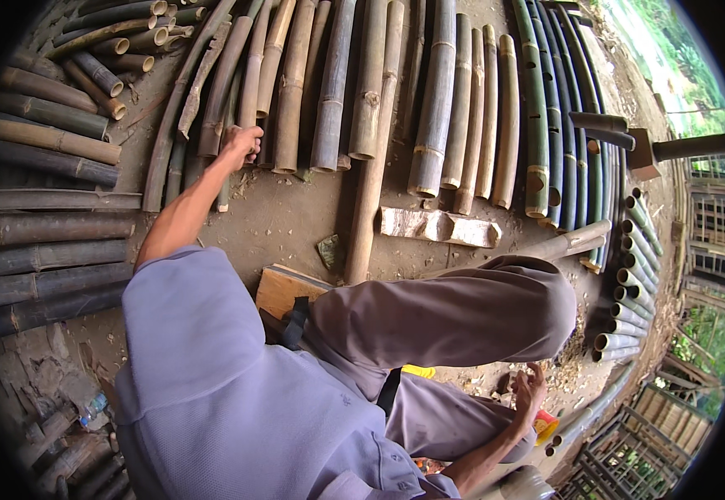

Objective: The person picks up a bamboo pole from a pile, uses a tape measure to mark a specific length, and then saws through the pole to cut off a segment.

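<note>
- And here's the left arm (177, 218), stretched out from the shirt sleeve (191, 304) and up over the ground, wrist slightly bent!
- At the end of it, the left hand (244, 148) is clenched, knuckles up, grasping the near end of a bamboo tube (253, 83).
- That tube runs away from the fist toward the upper edge, lying on the ground among its neighbours.
- It's a slim one, tan-brown and straight-sided, paler than the thick grey pole (333, 87) off to the right.
- Just beyond, a whole row of tubes (369, 83) fans out, side by side.
- Left of the arm, darker tubes (54, 254) lie stacked crosswise.
- Down by the bent knee, the right hand (529, 385) has its fingers curled; it's small and shadowed here, so I can't tell whether it holds anything.
- Near it, a red-and-yellow object (546, 427) peeks past the trousers (441, 312).
</note>
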A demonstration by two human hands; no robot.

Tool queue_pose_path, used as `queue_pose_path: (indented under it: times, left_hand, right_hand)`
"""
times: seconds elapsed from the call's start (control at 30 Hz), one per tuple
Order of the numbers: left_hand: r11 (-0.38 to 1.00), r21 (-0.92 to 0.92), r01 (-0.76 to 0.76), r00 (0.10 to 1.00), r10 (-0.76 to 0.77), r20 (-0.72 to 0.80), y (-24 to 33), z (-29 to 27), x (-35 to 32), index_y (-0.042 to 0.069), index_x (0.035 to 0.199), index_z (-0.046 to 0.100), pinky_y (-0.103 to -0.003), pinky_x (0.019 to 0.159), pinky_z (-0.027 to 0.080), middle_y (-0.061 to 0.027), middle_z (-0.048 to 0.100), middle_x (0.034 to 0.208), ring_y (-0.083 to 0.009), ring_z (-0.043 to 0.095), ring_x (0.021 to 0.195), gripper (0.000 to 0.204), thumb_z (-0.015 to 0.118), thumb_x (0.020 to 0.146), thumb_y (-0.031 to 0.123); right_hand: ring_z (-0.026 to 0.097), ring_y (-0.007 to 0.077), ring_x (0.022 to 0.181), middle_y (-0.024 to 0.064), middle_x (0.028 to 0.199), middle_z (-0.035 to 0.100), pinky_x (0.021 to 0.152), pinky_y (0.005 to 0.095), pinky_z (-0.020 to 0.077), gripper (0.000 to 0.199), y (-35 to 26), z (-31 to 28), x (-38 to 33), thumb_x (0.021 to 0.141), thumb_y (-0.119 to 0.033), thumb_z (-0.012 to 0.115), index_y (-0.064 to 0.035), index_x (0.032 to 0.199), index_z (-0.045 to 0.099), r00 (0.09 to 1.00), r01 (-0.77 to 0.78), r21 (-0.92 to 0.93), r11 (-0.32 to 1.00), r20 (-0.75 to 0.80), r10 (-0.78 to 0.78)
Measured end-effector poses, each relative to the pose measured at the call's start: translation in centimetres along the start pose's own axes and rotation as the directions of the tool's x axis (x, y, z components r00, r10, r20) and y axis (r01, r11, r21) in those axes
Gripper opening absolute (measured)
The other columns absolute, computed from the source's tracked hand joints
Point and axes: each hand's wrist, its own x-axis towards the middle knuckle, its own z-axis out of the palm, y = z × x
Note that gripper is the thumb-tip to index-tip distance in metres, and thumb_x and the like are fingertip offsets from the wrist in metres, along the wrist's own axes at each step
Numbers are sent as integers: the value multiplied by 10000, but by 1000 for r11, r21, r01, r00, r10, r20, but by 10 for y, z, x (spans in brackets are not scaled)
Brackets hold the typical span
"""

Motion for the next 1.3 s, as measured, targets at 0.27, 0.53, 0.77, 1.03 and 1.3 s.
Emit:
queue_pose_path:
  times: [0.27, 0.53, 0.77, 1.03, 1.3]
  left_hand:
    - [911, 413, 7, 906, 169, -388, -4, 38, 1, -52, 1042, 538, -454, 850, 486, -245, 616, 1035, -373, 612, 973, 491, 707, 697, 254]
    - [988, 153, -33, 969, 70, -237, -18, 24, 10, -2, 714, 539, -290, 361, 434, -68, 564, 589, -143, 559, 459, 158, 630, 758, 120]
    - [772, 635, 28, 814, 351, -463, -57, 25, 39, 9, 1033, 472, -420, 632, 544, -194, 643, 859, -316, 661, 745, 382, 679, 741, 141]
    - [809, 581, -93, 946, 253, -201, -67, 37, 16, -4, 1195, 416, -505, 905, 442, -282, 550, 1132, -397, 551, 1074, 571, 683, 745, 223]
    - [791, 606, -90, 957, 237, -167, -64, 31, -10, 4, 1315, 379, -473, 936, 425, -229, 526, 1219, -383, 508, 1140, 678, 643, 790, 343]
  right_hand:
    - [552, 136, 542, 86, 629, 607, 509, 292, 431, 287, -6, 3, 0, 839, -120, 567, -29, 1111, 571, 1000, -5, 1, 1000, 3, 5]
    - [555, 137, 549, 89, 649, 615, 510, 299, 449, 308, -9, 0, -5, 835, -105, 571, -37, 1135, 572, 1000, -9, 26, 1000, -25, 10]
    - [557, 148, 559, 89, 647, 609, 527, 297, 452, 314, -1, -1, 1, 833, -125, 565, -36, 1134, 569, 999, 17, 23, 1000, -42, -16]
    - [561, 140, 571, 83, 647, 608, 548, 289, 452, 323, -12, -4, -10, 841, -122, 551, -31, 1151, 568, 999, 14, 44, 999, -31, -13]
    - [527, 117, 532, 60, 630, 571, 498, 266, 419, 303, 2, 1, -9, 844, -107, 566, -25, 1135, 567, 997, 56, 52, 997, -51, -53]
